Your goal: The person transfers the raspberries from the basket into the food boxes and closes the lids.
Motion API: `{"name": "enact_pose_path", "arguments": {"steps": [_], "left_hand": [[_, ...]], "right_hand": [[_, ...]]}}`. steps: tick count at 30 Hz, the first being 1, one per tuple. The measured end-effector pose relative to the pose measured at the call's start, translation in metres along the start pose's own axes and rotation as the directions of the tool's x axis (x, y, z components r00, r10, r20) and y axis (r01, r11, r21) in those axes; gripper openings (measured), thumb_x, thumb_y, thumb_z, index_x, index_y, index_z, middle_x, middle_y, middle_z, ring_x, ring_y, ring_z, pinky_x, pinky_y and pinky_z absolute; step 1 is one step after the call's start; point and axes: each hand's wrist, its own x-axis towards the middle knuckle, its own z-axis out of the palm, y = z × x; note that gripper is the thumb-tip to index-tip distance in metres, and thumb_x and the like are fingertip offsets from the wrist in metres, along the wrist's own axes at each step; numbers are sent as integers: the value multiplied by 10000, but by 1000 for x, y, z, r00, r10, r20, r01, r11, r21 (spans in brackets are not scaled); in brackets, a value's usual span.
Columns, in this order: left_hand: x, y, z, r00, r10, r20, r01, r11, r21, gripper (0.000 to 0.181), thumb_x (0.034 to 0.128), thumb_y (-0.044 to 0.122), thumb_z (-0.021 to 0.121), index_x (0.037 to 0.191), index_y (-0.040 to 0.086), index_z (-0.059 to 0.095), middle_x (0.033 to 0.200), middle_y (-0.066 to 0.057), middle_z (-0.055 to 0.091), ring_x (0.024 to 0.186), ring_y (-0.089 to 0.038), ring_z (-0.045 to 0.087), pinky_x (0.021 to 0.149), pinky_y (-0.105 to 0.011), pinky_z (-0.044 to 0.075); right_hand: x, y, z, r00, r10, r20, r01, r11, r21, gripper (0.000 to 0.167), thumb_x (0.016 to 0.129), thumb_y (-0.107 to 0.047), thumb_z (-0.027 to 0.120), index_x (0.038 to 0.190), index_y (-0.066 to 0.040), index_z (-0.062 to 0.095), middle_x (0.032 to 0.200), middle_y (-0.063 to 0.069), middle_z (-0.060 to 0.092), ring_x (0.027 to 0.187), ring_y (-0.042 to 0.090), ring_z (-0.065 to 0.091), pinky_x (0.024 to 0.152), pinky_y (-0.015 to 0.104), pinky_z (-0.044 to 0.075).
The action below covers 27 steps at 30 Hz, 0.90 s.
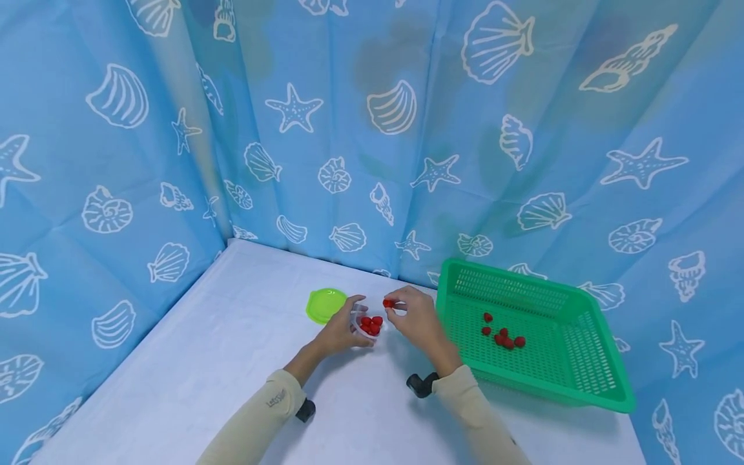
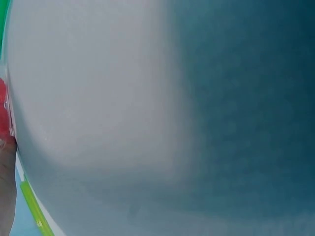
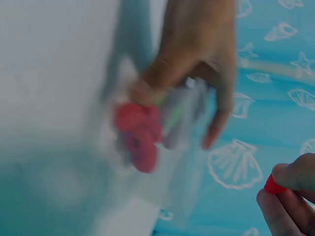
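A: How many small red berry-like pieces (image 1: 387, 303) are there?
B: One in the right hand (image 1: 420, 320), pinched between thumb and fingertips. At least four sit in the clear plastic cup (image 1: 359, 331), and at least six lie in the rectangular green perforated plastic basket (image 1: 540, 361); some overlap, so I can't give exact totals.
A: And the left hand (image 1: 340, 330)?
B: It grips the one cup from the left, thumb and fingers curled round its wall.
A: Where's the pinched piece?
B: In the air just right of the cup, apart from it; the basket stands farther right.
A: Which way does it point?
B: Fingers cover much of it, so I can't tell its long axis.
A: Anything else?
B: One lime-green round plastic lid (image 1: 327, 305) on the white-covered table (image 1: 232, 361), beside the left hand.
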Motion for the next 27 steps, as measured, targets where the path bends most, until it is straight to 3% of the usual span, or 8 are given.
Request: {"name": "enact_pose_path", "arguments": {"steps": [7, 16, 27], "left_hand": [[-1, 1, -1, 1000, 12, 4, -12, 1000, -8, 994, 699, 165, 891, 1488, 187, 286, 1373, -77, 522, 1269, -257, 494, 924, -407, 519], [-3, 2, -1, 1000, 11, -7, -11, 1000, -17, 992, 698, 151, 890, 1487, 196, 291, 1366, -65, 520, 1273, -254, 492, 928, -398, 516], [-3, 2, -1, 999, 32, -11, -32, 999, -7, 988, 696, 140, 890, 1482, 185, 294, 1365, -53, 524, 1268, -245, 502, 917, -385, 522]], "right_hand": [[-3, 2, 25, 986, 83, 144, -73, 995, -73, 276, 789, -71, 804, 1056, -82, 738, 1027, 42, 659, 909, 188, 673, 759, 292, 574], [1, 8, 36, 962, 124, 242, -103, 990, -97, 280, 786, -66, 806, 1059, -67, 743, 1003, 43, 661, 889, 170, 643, 749, 271, 572], [2, 11, 38, 953, 131, 272, -114, 990, -78, 248, 805, -81, 795, 1048, -71, 746, 990, 45, 663, 882, 162, 629, 771, 272, 567]]}}
